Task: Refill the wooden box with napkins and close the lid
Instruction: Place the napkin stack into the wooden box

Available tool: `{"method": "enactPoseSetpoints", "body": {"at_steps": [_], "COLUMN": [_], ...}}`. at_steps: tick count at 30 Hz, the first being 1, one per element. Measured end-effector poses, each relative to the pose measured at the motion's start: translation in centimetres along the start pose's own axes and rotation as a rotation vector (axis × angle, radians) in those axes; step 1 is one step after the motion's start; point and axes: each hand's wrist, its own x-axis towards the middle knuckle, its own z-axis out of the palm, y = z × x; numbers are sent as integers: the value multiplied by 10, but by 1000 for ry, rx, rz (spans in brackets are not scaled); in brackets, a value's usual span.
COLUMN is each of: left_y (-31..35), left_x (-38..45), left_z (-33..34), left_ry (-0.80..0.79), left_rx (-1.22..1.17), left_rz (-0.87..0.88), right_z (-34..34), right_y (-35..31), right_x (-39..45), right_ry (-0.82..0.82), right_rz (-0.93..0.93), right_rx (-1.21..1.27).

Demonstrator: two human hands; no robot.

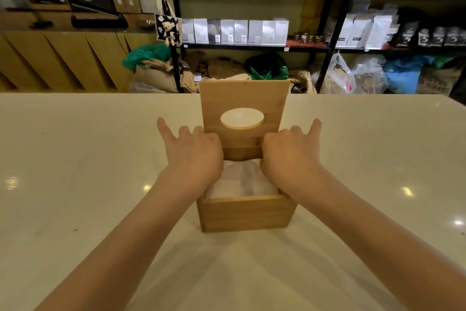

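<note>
The wooden box [245, 212] sits on the white table [88, 159], white napkins [242, 181] inside. The left hand [194, 154] and right hand [287, 153] flank them, fingers curled, seemingly pressing the stack down. Behind, the lid [244, 109] stands upright.

The wooden box [245, 213] and its raised lid [244, 99] are pale, smooth-sanded wood with a matt finish and fine straight grain, and the napkins [242, 179] inside look like soft white paper, matt and lightly creased. The table [75, 159] beneath is a smooth cream surface, glossy enough to mirror ceiling lights at 3 and 9 o'clock of the box. At 12 o'clock, the shelving [252, 47] is dark painted metal holding matt silver-grey pouches [234, 31].
</note>
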Motion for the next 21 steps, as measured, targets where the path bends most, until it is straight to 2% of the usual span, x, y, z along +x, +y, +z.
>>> {"method": "enactPoseSetpoints", "body": {"at_steps": [4, 7, 9, 11, 13, 18, 21], "left_y": [-11, -20, -19, -15, -12, -7, -5], "left_x": [-9, -25, -32, -33, -33, -31, -29], "left_z": [-12, -17, -17, -15, -12, -4, -5], "left_ry": [-198, -247, -306, -375, -376, -320, -313], "left_rx": [-175, -419, -382, -307, -253, -30, -23], "left_rz": [77, 130, 104, 52, 31, 24, 21], "right_z": [-5, -10, -11, -10, -10, -13, -14], "right_y": [9, 23, 25, 23, 19, 11, 12], "right_x": [-4, -11, -16, -18, -20, -20, -19], "right_ry": [-42, -79, -156, -266, -329, -332, -334], "right_rz": [-57, -128, -150, -146, -112, -54, -53], "right_rx": [139, 369, 483, 438, 354, 137, 162]}}
